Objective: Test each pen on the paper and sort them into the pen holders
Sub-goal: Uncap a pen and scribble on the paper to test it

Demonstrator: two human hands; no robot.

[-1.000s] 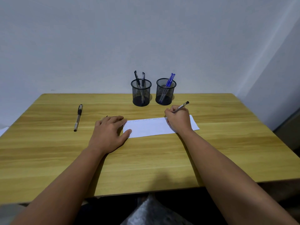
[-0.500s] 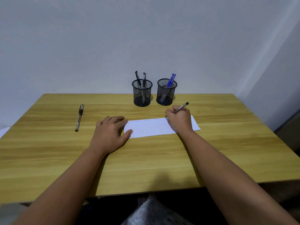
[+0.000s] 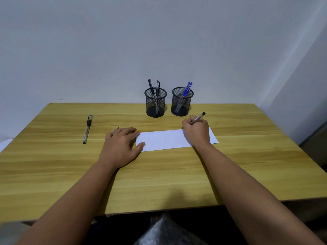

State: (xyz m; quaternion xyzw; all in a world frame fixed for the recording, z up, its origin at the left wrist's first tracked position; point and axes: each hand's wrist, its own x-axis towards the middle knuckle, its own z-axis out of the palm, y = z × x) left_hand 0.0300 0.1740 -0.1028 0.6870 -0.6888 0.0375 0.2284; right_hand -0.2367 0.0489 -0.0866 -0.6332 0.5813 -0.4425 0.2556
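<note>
A white strip of paper (image 3: 164,140) lies on the wooden table (image 3: 53,174), with faint scribbles along its top edge. My right hand (image 3: 196,132) grips a pen (image 3: 198,118) in a writing hold at the paper's right part; the tip is hidden by my fingers. My left hand (image 3: 122,145) lies flat on the table, thumb and fingers pressing the paper's left end. Behind stand two black mesh holders: the left holder (image 3: 155,103) has two black pens, the right holder (image 3: 182,101) has blue pens. Another black pen (image 3: 87,129) lies loose at the left.
A small dark tip (image 3: 118,128) shows just beyond my left fingers. A white sheet corner (image 3: 5,143) sticks out past the table's left edge. A pale wall rises directly behind the holders.
My right hand with the pen has shifted slightly to the right along the paper. The left hand stays put.
</note>
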